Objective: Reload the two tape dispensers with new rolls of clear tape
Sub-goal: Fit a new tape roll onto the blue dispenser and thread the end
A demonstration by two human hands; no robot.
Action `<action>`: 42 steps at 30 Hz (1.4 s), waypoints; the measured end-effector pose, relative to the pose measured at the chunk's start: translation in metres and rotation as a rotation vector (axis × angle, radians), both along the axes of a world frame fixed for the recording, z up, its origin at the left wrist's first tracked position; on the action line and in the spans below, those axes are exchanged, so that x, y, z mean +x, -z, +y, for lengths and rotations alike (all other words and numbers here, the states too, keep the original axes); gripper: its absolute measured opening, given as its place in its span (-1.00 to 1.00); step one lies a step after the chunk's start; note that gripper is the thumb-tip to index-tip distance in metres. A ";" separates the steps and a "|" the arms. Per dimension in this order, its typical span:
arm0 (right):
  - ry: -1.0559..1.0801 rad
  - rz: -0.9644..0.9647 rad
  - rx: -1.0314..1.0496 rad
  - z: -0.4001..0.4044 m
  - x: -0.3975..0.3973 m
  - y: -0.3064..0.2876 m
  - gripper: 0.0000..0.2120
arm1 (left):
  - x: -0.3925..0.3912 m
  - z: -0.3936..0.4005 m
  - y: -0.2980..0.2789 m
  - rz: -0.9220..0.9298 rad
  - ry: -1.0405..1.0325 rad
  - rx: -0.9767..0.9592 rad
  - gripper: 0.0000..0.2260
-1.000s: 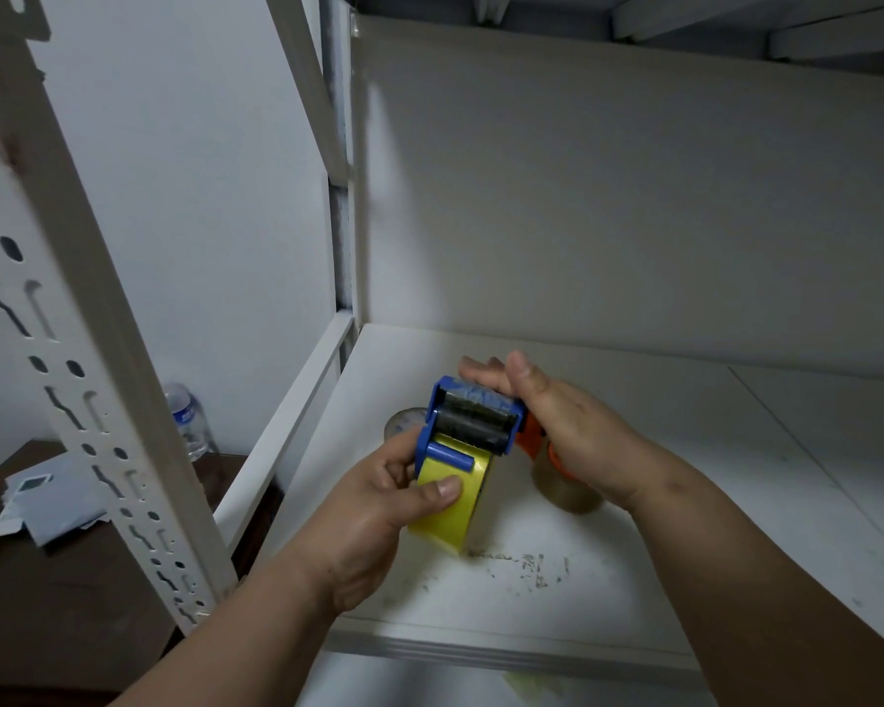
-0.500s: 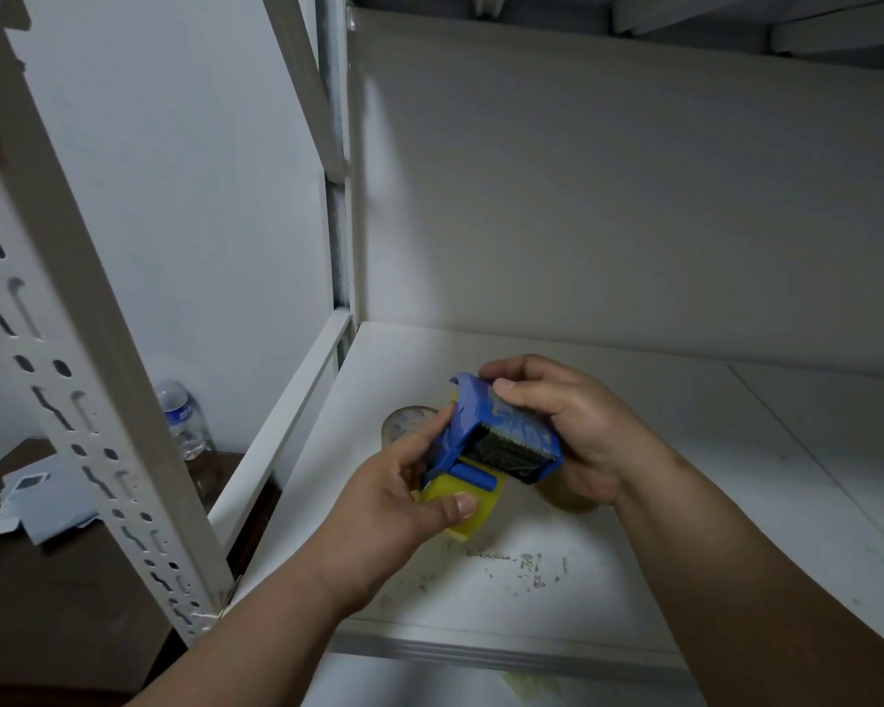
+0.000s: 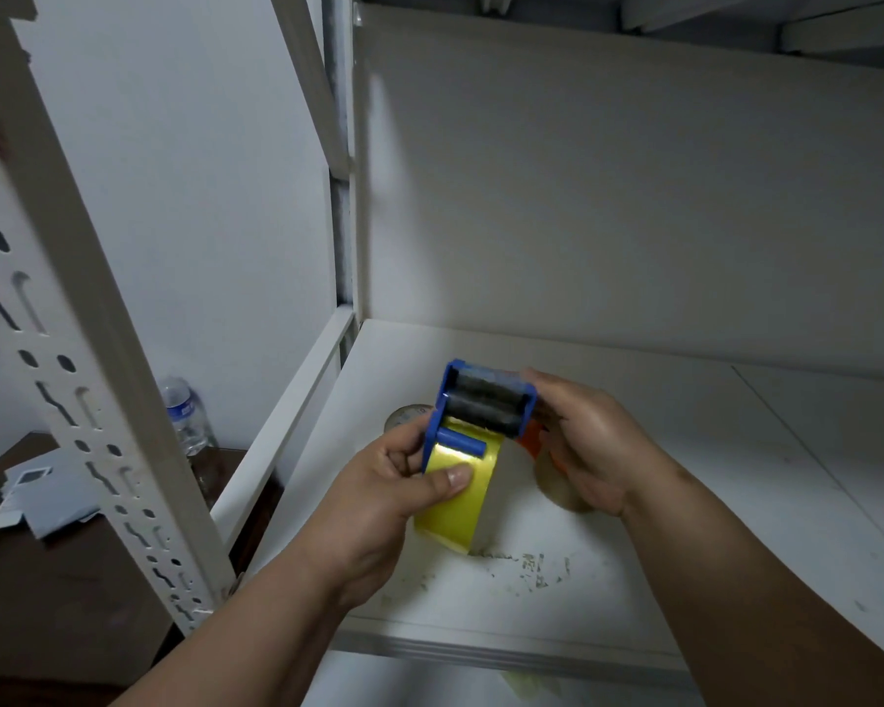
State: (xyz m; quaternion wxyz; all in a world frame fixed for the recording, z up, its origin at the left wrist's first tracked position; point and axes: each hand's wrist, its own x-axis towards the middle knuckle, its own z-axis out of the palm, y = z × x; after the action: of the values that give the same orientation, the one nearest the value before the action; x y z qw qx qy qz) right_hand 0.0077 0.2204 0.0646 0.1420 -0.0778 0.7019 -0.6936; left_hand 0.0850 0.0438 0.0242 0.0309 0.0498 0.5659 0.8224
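A blue tape dispenser (image 3: 481, 408) with a dark roller is held above the white shelf (image 3: 685, 477). A yellowish tape roll (image 3: 458, 497) sits in its frame. My left hand (image 3: 394, 489) grips the dispenser's left side, thumb pressed on the tape. My right hand (image 3: 590, 441) holds the dispenser's right end. An orange dispenser (image 3: 534, 436) with a tape roll (image 3: 557, 489) lies on the shelf, mostly hidden by my right hand. Another clear tape roll (image 3: 404, 418) lies flat behind my left hand.
A slotted white upright (image 3: 98, 375) of the rack stands at the left. A water bottle (image 3: 187, 415) and papers (image 3: 42, 489) sit on a dark table below left. Scuffed marks (image 3: 526, 571) spot the shelf near its front edge.
The dispenser has turned back upright with its roller facing me, after being tilted to the right half a second ago. My right hand has shifted from its top to its right end.
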 end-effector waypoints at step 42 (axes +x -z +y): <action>-0.195 0.241 0.992 -0.060 0.012 0.066 -0.60 | 0.007 -0.063 0.036 -0.692 -0.160 -0.239 -0.77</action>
State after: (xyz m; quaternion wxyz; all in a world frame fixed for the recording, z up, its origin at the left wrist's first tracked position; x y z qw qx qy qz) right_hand 0.0192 0.1602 -0.0012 0.1442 -0.1455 0.9471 -0.2471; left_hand 0.0921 -0.0190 -0.0118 0.1618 -0.2794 0.6158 0.7187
